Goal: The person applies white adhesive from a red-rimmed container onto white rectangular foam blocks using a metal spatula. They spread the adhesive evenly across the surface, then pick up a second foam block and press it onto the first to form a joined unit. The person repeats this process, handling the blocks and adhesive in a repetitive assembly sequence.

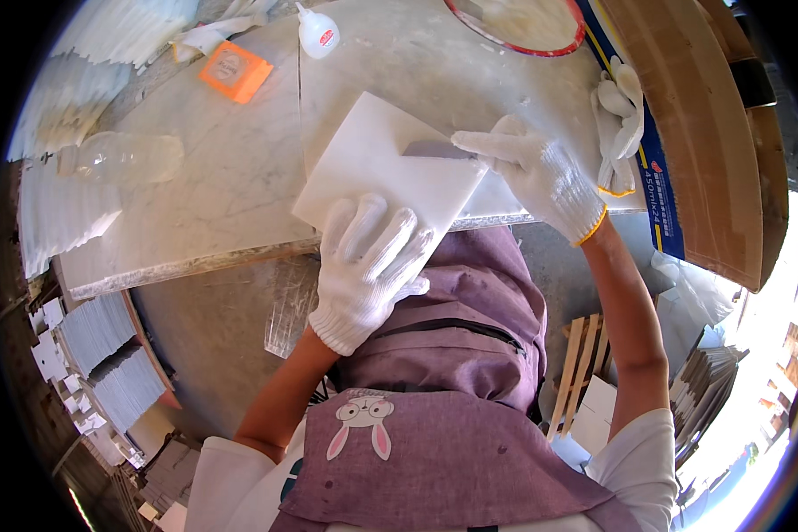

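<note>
White panel (372, 146) was set across the near edge of the table (230, 177). Its near part was covered by the gloved left hand (365, 270), fingers outstretched; at its right corner, the gloved right hand (541, 173) was held half-open, any grip indiscernible.

The gloved left hand (363, 266) touches a white panel (372, 160).

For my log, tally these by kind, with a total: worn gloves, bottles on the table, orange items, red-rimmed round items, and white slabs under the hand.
Worn gloves: 2 (left hand, right hand)
Bottles: 2 (white squeeze bottle, clear bottle)
Orange item: 1
Red-rimmed round item: 1
White slab: 1
Total: 7
</note>
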{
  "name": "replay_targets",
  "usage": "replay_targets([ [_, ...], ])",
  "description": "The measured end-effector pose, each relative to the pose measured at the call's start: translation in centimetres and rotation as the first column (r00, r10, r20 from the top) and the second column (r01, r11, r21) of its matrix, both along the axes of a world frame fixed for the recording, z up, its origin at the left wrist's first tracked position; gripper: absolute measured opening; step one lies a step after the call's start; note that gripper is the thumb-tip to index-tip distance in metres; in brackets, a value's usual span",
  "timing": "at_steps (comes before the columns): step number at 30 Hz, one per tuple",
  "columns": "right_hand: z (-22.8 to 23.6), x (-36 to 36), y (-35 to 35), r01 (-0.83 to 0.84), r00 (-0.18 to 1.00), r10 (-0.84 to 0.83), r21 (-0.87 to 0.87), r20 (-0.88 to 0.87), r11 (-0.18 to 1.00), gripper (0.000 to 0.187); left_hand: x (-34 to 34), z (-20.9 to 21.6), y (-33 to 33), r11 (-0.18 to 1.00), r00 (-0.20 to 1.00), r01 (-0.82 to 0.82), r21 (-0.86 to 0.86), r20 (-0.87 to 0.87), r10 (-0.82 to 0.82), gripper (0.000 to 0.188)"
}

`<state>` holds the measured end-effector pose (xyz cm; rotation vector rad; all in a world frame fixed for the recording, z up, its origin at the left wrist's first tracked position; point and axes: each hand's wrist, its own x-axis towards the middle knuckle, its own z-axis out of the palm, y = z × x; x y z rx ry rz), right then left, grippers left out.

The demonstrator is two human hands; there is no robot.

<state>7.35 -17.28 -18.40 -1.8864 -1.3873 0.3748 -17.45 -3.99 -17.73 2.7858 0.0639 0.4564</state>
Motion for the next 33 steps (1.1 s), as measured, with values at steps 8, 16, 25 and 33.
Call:
replay_targets([
  [8, -0.2, 0.4, -0.5, -0.046, 0.997, 0.046, 0.003, -0.06, 0.999, 0.036, -0.4, -0.9, 0.2, 1.0, 0.999, -0.005, 0.007, 0.048, 0.005, 0.054],
  [16, 1.1, -0.1, -1.1, -0.065, 0.998, 0.066, -0.092, 0.01, 0.994, 0.037, 0.0, -0.2, -0.1, 1.0, 1.0, -0.015, 0.021, 0.026, 0.015, 0.052],
  [25, 0.5, 0.2, -0.7, -0.069, 0.998, 0.069, -0.062, -0.003, 0.996, 0.036, -0.1, -0.6, 0.0, 1.0, 0.999, -0.01, 0.005, 0.053, 0.01, 0.053],
  [33, 0.5, 1.0, 0.2, -0.053, 0.995, 0.052, -0.009, -0.09, 0.999, 0.032, -0.2, -0.7, 0.2, 1.0, 0.998, 0.001, 0.009, 0.056, -0.001, 0.055],
])
